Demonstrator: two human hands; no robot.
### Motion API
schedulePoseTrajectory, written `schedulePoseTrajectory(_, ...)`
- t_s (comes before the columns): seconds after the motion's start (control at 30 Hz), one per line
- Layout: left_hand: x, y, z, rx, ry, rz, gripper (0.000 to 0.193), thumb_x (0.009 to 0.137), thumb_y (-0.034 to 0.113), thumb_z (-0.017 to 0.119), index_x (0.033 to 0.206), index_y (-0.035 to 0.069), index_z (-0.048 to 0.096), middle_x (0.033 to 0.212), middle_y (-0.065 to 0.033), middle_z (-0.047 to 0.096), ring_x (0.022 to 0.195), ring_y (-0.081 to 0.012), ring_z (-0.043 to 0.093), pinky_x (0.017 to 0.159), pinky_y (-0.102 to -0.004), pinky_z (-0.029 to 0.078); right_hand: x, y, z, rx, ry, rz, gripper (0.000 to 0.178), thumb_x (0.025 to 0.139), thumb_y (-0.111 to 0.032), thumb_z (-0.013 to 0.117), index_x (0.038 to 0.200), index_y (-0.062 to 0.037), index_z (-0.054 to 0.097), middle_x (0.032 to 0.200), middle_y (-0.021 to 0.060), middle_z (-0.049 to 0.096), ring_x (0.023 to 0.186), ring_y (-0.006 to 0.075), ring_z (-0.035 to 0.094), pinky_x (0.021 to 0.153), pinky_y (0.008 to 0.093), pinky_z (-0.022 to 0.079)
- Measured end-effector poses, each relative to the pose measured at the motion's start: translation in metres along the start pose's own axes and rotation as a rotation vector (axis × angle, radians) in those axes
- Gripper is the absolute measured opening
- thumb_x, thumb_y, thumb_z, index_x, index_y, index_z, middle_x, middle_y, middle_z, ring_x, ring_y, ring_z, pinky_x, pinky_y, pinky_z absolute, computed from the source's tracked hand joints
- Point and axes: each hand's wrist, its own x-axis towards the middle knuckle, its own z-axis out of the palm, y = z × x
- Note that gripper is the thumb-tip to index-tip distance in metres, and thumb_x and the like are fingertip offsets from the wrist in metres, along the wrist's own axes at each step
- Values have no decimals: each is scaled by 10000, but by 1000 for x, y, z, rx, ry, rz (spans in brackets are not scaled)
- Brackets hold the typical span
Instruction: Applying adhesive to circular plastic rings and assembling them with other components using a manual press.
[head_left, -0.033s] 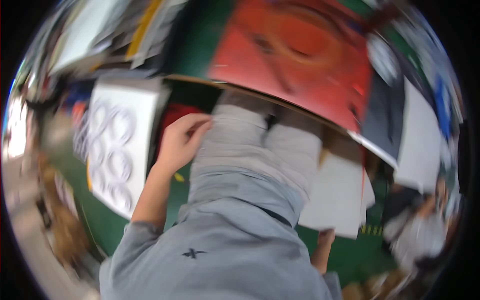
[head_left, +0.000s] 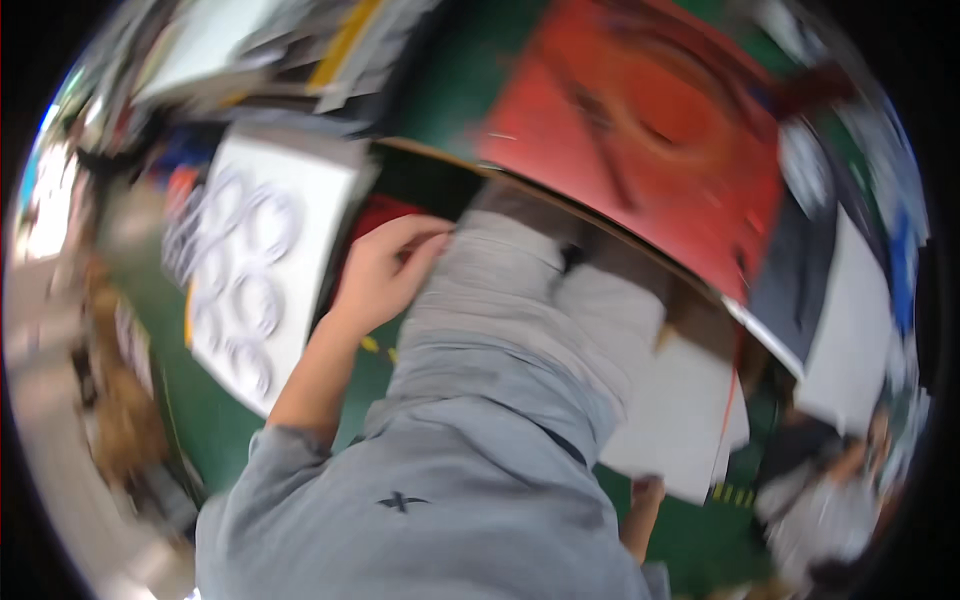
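Note:
My left hand (head_left: 395,270) rests beside my left thigh, with its fingers loosely bent, the thumb apart, and nothing visible in it. Close to it is a white board or box (head_left: 315,190) bearing several coils of white cable (head_left: 258,300). My right hand (head_left: 648,492) hangs low on the right, at the near edge of a white panel (head_left: 665,420); its fingers are small and blurred. In front of my legs lies a red mat or sheet (head_left: 690,215) on a table, with a round orange-red coil (head_left: 672,95) and a dark, slim item (head_left: 600,140) on it.
The table's front edge (head_left: 620,236) crosses just above my knees. Dark and white sheets (head_left: 850,335) are at the right. Another person (head_left: 820,510) is at the lower right. Stacked sheets (head_left: 340,55) stand at the upper left. Green floor (head_left: 215,385) shows on the left.
The view has swung slightly, so the table, red sheet and cable coils sit further right and a little tilted. Both hands keep nearly the same pose beside my body.

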Motion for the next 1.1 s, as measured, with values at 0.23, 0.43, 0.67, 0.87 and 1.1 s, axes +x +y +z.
schedulePoseTrajectory(0.23,-9,-16,-93,502,600,39,121,959,56,703,1068,9,727,936,-133,730,730,-253,687,680,-338,560,11,-79,61,-681,-165,356,311,1120,-271,500,1310,-34,567,940,205,733,763,394,748,651,482,671)
schedulePoseTrajectory(0.43,-19,-94,-130,995,576,-174,500,876,177,757,1278,-80,609,1178,-343,645,1132,-507,600,1014,-551,475,-23,-82,48,-184,-136,4,237,1144,-169,447,1240,-37,619,1011,74,721,795,186,728,699,279,662)
schedulePoseTrajectory(0.67,-76,-162,-214,1199,244,-345,411,794,190,755,1140,-29,721,1113,-253,731,1079,-442,678,976,-512,528,-40,-36,-22,-265,-66,-176,229,1113,-247,574,925,-123,537,699,31,596,526,146,590,420,275,499)
schedulePoseTrajectory(0.87,-32,-78,-202,653,126,-384,259,927,172,729,1093,-12,653,894,-91,673,818,-208,637,773,-342,501,-53,-38,23,-367,-83,179,323,1134,-318,465,1116,-34,618,997,134,784,810,214,778,558,321,598)
schedulePoseTrajectory(1.1,5,73,-143,-53,-155,-78,336,1031,195,698,1276,-9,593,919,-31,632,765,-90,582,668,-231,440,-20,-51,140,-1322,-36,20,387,1057,-242,546,803,8,696,748,173,749,620,263,755,558,380,606)
